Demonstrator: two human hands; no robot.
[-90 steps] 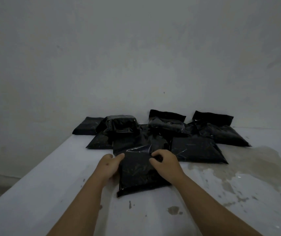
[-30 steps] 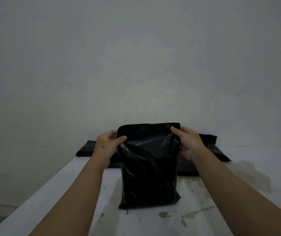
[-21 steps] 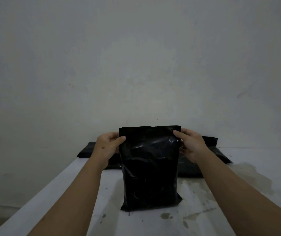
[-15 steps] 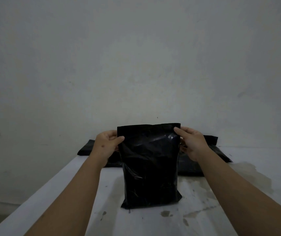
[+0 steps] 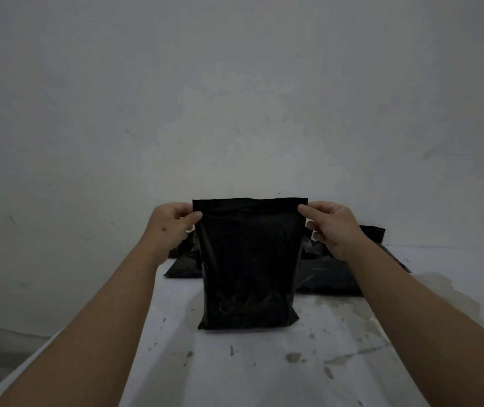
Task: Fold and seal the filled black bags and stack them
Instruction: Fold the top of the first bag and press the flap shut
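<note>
A filled black bag [image 5: 248,265] stands upright in front of me, its bottom at the white table. My left hand [image 5: 171,227] pinches its top left corner between thumb and fingers. My right hand [image 5: 330,226] pinches the top right corner the same way. The flat top strip of the bag is stretched straight between the two hands. Behind it lie more black bags [image 5: 332,274], mostly hidden by the held bag and my arms.
The white table [image 5: 264,365] is stained and speckled, with a large damp patch at the right [image 5: 452,292]. Its left edge [image 5: 67,333] runs diagonally and drops to the floor. A plain grey wall [image 5: 235,98] rises right behind the bags.
Three seconds ago the bag lay flat under both hands. It has been lifted upright. In the last second both hands shifted to its upper corners and drew the top edge straight.
</note>
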